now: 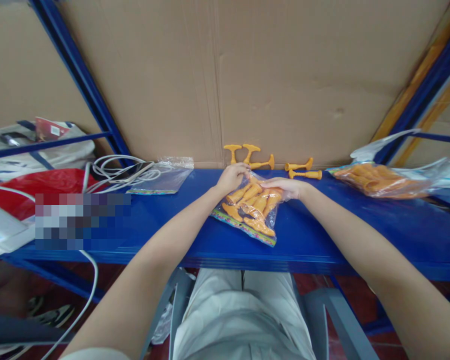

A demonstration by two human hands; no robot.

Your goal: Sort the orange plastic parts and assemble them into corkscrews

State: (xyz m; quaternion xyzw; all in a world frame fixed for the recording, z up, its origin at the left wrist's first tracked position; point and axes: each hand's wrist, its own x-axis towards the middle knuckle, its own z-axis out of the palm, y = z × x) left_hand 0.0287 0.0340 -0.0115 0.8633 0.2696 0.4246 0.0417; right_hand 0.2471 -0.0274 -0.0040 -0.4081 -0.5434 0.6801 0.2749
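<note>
A clear plastic bag (249,207) with a colourful printed strip lies in front of me, filled with several orange-yellow, hammer-shaped plastic pieces. My left hand (233,178) has its fingers curled in a pinch at the bag's far left edge. On the opposite side, my right hand (287,188) grips the bag, its fingers stretched over the plastic and its thumb partly hidden. Just beyond the bag, T-shaped yellow pieces (250,151) rest by the cardboard, and two more loose yellow pieces (305,174) lie to the right.
The blue table (206,245) backs onto a cardboard wall (225,75). A flat clear bag (165,177), coiled white cables (123,170) and a red bag (56,185) lie on the left. Another filled bag (382,181) is on the right. Blue posts (82,80) stand at the sides.
</note>
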